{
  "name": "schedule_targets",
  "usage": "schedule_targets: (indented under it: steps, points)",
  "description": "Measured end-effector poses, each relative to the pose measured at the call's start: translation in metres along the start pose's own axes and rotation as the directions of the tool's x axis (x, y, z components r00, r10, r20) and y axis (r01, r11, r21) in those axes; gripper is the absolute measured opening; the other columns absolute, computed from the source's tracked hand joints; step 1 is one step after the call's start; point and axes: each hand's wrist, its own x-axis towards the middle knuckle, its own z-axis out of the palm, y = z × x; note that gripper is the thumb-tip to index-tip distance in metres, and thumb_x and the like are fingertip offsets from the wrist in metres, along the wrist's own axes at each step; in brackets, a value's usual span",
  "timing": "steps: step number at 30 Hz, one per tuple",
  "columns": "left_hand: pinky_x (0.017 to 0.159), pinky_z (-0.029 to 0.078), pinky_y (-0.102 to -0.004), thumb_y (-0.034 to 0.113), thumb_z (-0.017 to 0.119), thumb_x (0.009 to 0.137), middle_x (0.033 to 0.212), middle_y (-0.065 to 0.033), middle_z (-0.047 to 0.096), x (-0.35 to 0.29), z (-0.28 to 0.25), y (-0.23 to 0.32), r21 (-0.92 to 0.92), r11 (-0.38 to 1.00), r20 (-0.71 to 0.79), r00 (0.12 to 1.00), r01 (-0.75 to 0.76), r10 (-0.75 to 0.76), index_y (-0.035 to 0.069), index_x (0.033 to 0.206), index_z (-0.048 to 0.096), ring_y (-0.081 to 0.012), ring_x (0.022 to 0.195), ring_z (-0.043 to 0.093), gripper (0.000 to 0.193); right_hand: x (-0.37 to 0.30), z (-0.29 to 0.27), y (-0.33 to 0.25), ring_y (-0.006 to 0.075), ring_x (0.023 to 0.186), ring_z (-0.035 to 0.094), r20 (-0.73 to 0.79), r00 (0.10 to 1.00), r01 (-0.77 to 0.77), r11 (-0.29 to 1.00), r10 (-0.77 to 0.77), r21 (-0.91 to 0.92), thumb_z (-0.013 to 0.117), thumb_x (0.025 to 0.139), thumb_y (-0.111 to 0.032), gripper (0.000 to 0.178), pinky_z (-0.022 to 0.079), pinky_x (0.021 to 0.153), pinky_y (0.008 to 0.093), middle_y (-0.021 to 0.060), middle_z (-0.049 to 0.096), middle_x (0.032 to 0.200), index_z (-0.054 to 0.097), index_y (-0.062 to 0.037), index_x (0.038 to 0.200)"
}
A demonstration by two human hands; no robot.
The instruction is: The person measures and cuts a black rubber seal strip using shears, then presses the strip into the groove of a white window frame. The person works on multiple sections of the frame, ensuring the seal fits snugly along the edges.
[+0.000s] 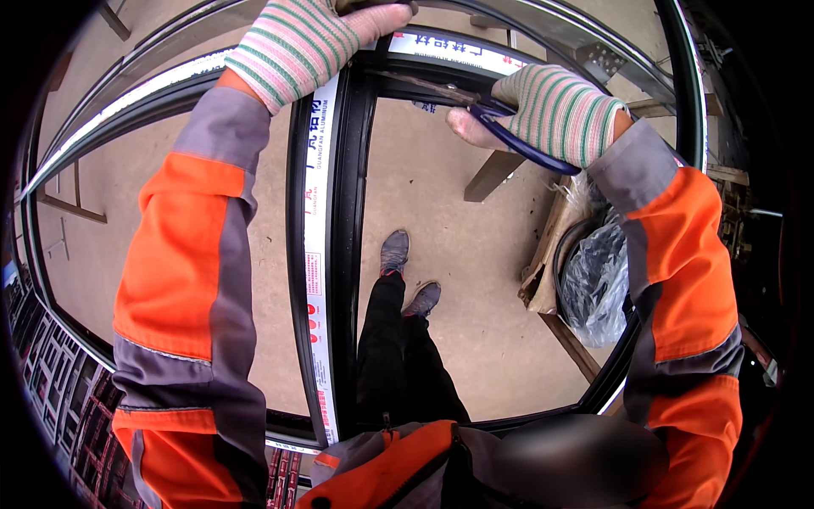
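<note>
Both my hands wear striped pink, green and white knit gloves. My right hand (pixel 555 110) grips a pair of scissors (pixel 527 151) with dark blue handles; the blades point left, over the black inner edge of a window frame (pixel 346 212) where its upright bar meets the far rail. My left hand (pixel 301 47) is at the far rail near that joint. Its thumb stretches right against a dark piece at the picture's top edge, and the other fingers are mostly cut off, so what they close on cannot be made out. Printed protective film (pixel 315 220) covers the frame's faces.
Through the frame's openings show the floor (pixel 475 339) and my shoes (pixel 395 252). A wooden crate (pixel 543 254) with a clear plastic bag (pixel 598 280) stands at the right. Metal support legs (pixel 490 176) stand below the frame. Stacked dark profiles (pixel 64 382) are at the lower left.
</note>
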Motion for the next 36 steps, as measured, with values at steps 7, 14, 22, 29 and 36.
schedule_targets:
  steps: [7, 14, 22, 29, 36]
  points:
    - [0.073, 0.051, -0.0250, 0.015, 0.071, 0.093, 0.087, -0.0032, 0.072, 0.001, 0.003, 0.006, 0.004, 1.000, 0.027, 1.000, 0.012, -0.012, -0.002, 0.109, 0.072, -0.0091, 0.079, 0.063, 0.023, 0.000, 0.007, 0.004, 0.0272, 0.071, 0.071, -0.027, 0.999, -0.046, 0.987, 0.042, -0.152, 0.063, 0.084, -0.070, 0.071, 0.059, 0.072, 0.0333, 0.0144, 0.071, 0.072, 0.077, -0.0008, 0.096]
    - [0.072, 0.051, -0.0249, 0.016, 0.071, 0.093, 0.087, -0.0031, 0.071, -0.002, 0.004, 0.008, 0.010, 0.999, 0.006, 0.999, -0.051, 0.051, -0.002, 0.109, 0.072, -0.0089, 0.079, 0.062, 0.024, -0.006, -0.003, 0.002, 0.0279, 0.069, 0.071, -0.037, 0.998, 0.042, 0.999, -0.042, 0.002, 0.064, 0.084, -0.071, 0.073, 0.059, 0.068, 0.0349, 0.0142, 0.070, 0.071, 0.076, 0.0003, 0.095]
    - [0.070, 0.051, -0.0238, 0.015, 0.071, 0.093, 0.086, -0.0022, 0.071, 0.003, 0.008, 0.008, -0.009, 0.997, 0.025, 0.996, -0.082, 0.082, -0.002, 0.107, 0.072, -0.0076, 0.076, 0.061, 0.023, -0.020, 0.003, -0.002, 0.0278, 0.067, 0.070, 0.040, 0.995, -0.090, 0.996, 0.090, -0.011, 0.063, 0.085, -0.071, 0.072, 0.059, 0.067, 0.0362, 0.0136, 0.069, 0.069, 0.076, -0.0008, 0.093]
    - [0.072, 0.050, -0.0231, 0.033, 0.068, 0.097, 0.089, 0.0007, 0.070, -0.018, 0.007, -0.022, 0.151, 0.977, -0.110, 0.980, -0.149, 0.166, 0.007, 0.115, 0.072, -0.0062, 0.079, 0.060, 0.032, -0.066, 0.061, 0.017, 0.0197, 0.056, 0.059, -0.092, 0.980, -0.157, 0.969, 0.177, 0.190, 0.069, 0.091, -0.051, 0.050, 0.048, 0.054, 0.0336, 0.0098, 0.060, 0.061, 0.069, -0.0019, 0.082]
    - [0.079, 0.052, -0.0251, 0.027, 0.062, 0.101, 0.089, -0.0060, 0.072, -0.057, 0.002, 0.009, -0.228, 0.971, -0.230, 0.973, -0.077, 0.023, 0.001, 0.103, 0.069, -0.0107, 0.083, 0.066, 0.027, -0.109, 0.142, -0.010, 0.0092, 0.059, 0.044, -0.077, 0.853, -0.184, 0.437, 0.516, 0.881, 0.073, 0.090, -0.042, 0.044, 0.042, 0.054, 0.0294, 0.0015, 0.051, 0.060, 0.065, -0.0008, 0.078]
